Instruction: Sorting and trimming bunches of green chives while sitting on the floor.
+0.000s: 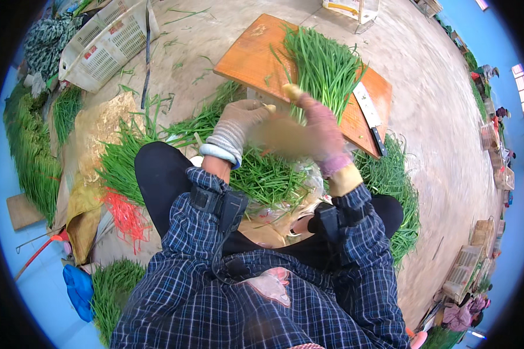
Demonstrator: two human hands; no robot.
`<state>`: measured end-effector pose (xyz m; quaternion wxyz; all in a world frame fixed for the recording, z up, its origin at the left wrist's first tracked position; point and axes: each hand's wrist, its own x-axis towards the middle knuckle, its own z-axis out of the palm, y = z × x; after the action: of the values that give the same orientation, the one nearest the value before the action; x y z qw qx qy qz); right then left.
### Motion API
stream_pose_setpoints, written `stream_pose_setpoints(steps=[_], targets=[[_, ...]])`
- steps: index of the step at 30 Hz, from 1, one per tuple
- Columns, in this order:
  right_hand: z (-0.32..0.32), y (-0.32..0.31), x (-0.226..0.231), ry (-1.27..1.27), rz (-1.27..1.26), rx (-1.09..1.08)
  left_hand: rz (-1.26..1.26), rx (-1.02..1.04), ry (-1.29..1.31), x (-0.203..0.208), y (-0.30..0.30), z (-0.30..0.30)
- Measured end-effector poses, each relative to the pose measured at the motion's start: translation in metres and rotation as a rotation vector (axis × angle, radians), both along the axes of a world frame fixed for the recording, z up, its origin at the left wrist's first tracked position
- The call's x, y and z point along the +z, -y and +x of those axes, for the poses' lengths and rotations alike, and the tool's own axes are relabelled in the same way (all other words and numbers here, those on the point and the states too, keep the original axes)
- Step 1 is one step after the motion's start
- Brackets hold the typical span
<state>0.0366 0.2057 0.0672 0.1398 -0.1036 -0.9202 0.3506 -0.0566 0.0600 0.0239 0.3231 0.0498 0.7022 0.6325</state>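
Note:
My left hand point(239, 123), in a grey-beige knitted glove, is raised above my lap with its fingers curled in. Facing it is my right hand point(320, 125), in a pink glove with yellowish fingertips, its fingers pressed together. A brownish blur between the hands hides whatever they hold. Just beyond my right hand, a bunch of long green chives point(323, 67) lies across a tilted orange-brown wooden board point(250, 55). A knife point(368, 110) with a black handle rests at the board's right side. Cut green leaves point(268, 177) are heaped below my hands, between my knees.
More chives point(125, 168) lie by my left knee, beside red strings point(126, 218). Another green heap point(393, 192) is by my right knee. A white plastic crate point(108, 46) stands at the far left. Crates point(466, 267) and people point(463, 314) line the right wall.

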Motion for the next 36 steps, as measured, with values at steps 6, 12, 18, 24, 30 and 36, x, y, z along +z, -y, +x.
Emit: stream_pose_setpoints(steps=[6,12,18,24,30,36], targets=[[0.007,0.007,-0.03,0.233,-0.449,-0.065,0.241,-0.142,0.187,-0.003,0.003,0.009],[0.028,0.001,-0.065,0.202,-0.284,-0.104,0.472,-0.271,0.313,-0.052,-0.003,0.027],[0.04,-0.008,-0.104,0.115,-0.486,0.096,0.658,-0.108,0.649,-0.086,-0.01,0.048],[0.075,-0.027,-0.112,0.462,-0.851,-0.017,0.492,-0.336,1.077,-0.086,-0.005,0.08],[0.105,-0.064,-0.161,0.649,-1.366,0.242,0.435,0.147,1.069,-0.158,0.012,0.04],[0.103,-0.156,-0.251,0.675,-0.544,0.096,0.052,0.32,0.832,-0.185,-0.009,-0.027]])
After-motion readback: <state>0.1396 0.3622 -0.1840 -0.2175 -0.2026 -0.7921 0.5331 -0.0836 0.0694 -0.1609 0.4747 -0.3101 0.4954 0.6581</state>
